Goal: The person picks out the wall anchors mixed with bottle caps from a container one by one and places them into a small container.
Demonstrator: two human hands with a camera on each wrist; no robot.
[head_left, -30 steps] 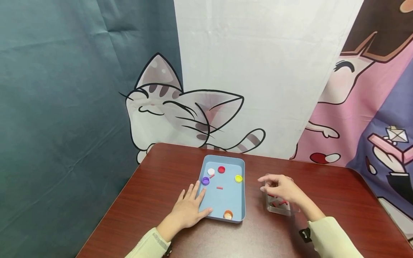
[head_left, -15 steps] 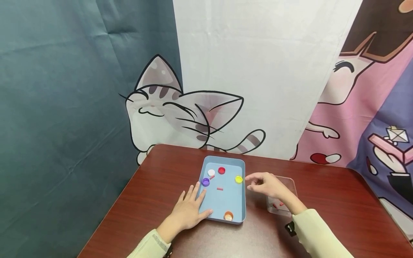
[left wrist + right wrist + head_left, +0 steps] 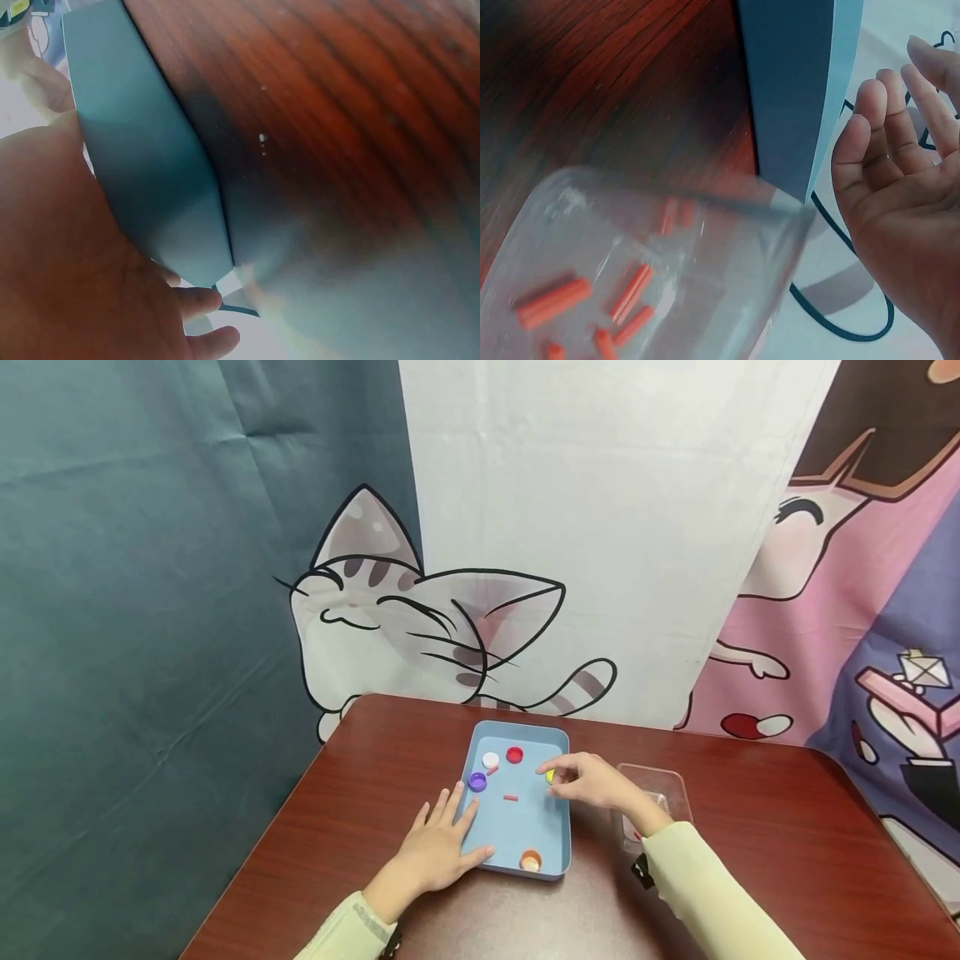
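My left hand (image 3: 438, 847) lies with fingers spread over the near left rim of a light blue tray (image 3: 551, 843). In the left wrist view its fingers (image 3: 202, 301) reach along the tray's outer wall. My right hand (image 3: 596, 781) hovers over the tray's right side, thumb and index finger apart, nothing visible between them. Right behind those fingertips a yellow round cap (image 3: 550, 776) is partly hidden. The tray also holds white (image 3: 491, 761), red (image 3: 514, 755), purple (image 3: 477, 782) and orange (image 3: 531, 860) round caps. Two short red sticks lie there, one (image 3: 511, 797) in the middle, one (image 3: 492, 770) beside the white cap.
A clear plastic box (image 3: 678, 789) stands right of the tray, partly under my right forearm. Several red sticks (image 3: 555, 302) lie in it. The brown wooden table (image 3: 772, 852) meets a printed cloth backdrop (image 3: 637, 527) at its far edge.
My right hand has moved left from above the clear box to over the tray's right side, now overlapping the yellow cap. The left hand and the tray have stayed in place.
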